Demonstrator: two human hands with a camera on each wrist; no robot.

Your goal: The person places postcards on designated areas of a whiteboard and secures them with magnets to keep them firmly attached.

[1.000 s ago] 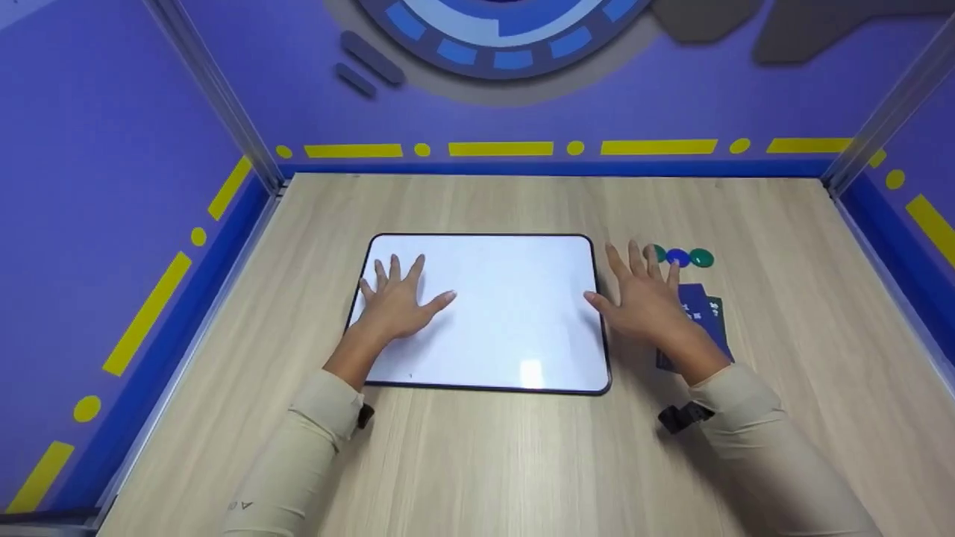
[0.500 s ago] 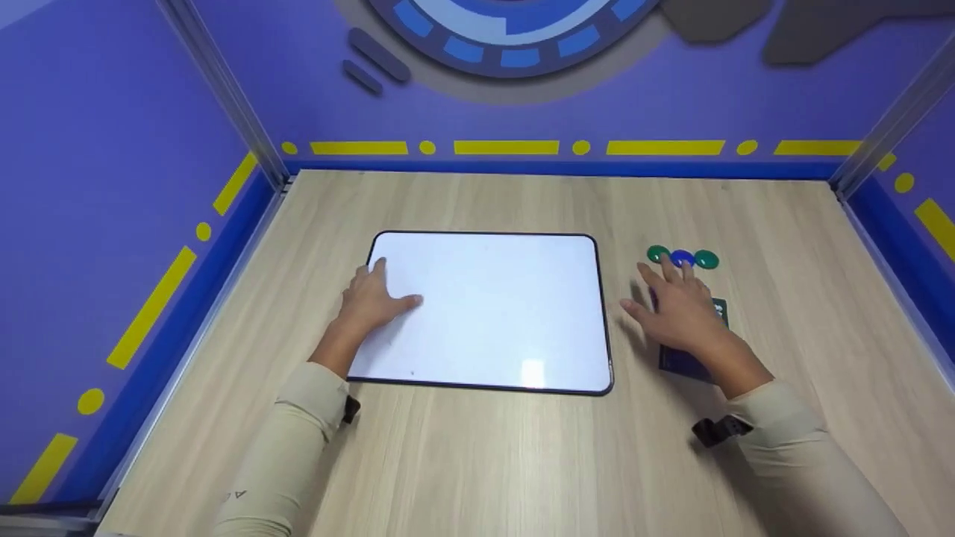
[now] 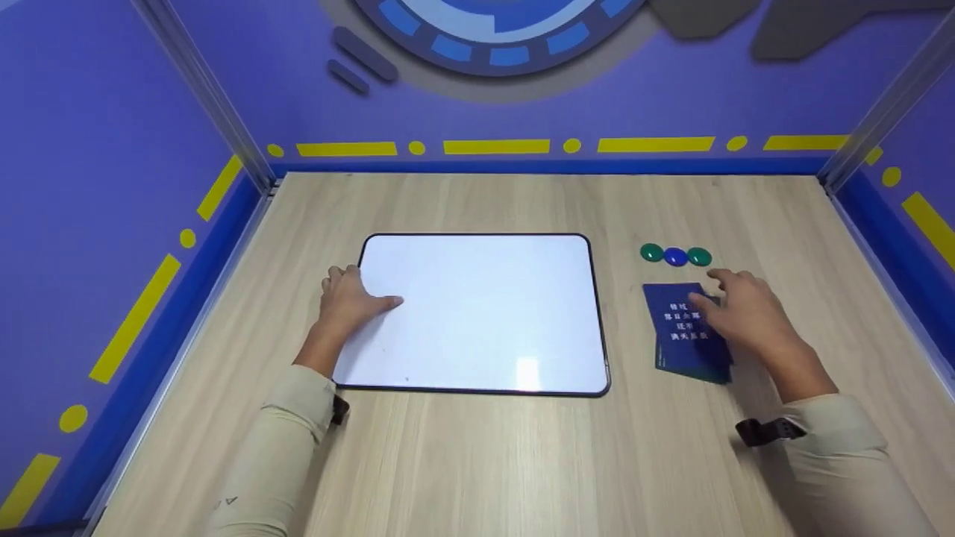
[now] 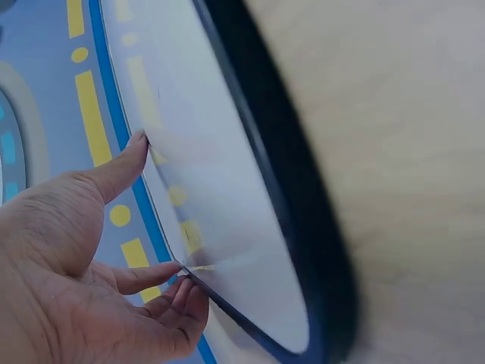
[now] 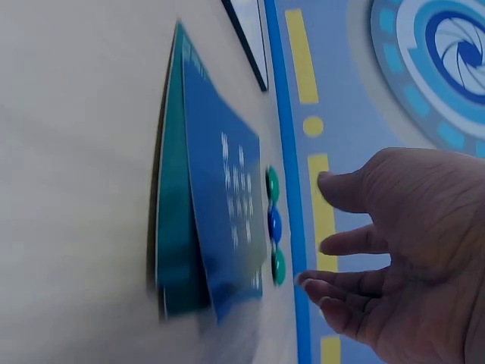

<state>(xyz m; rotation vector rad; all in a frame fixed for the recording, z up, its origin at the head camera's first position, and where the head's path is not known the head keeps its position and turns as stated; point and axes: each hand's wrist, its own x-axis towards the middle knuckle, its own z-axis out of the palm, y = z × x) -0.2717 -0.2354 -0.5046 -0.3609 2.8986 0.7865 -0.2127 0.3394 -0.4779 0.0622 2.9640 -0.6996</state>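
A whiteboard (image 3: 477, 313) with a thin black rim lies flat on the table. My left hand (image 3: 345, 302) is at its left edge, fingers at the rim and thumb stretched over the white face. In the left wrist view the left hand (image 4: 98, 265) has its thumb and fingers well apart, fingertips close to the rim; whether they touch is hard to tell. My right hand (image 3: 753, 317) hovers at the right side of a small stack of dark blue and green cards (image 3: 679, 328) with white characters. In the right wrist view, the right hand (image 5: 409, 250) holds nothing, its fingers loosely bent.
Behind the cards, two green magnet-like discs (image 3: 699, 256) and a blue one (image 3: 676, 256) sit in a row. Blue-purple panels (image 3: 477, 112) with yellow marks enclose the wooden table (image 3: 485, 462) at the back and both sides.
My left hand has moved left from over the whiteboard to its left edge. My right hand has moved right, from the board's right edge across the cards, uncovering most of them.
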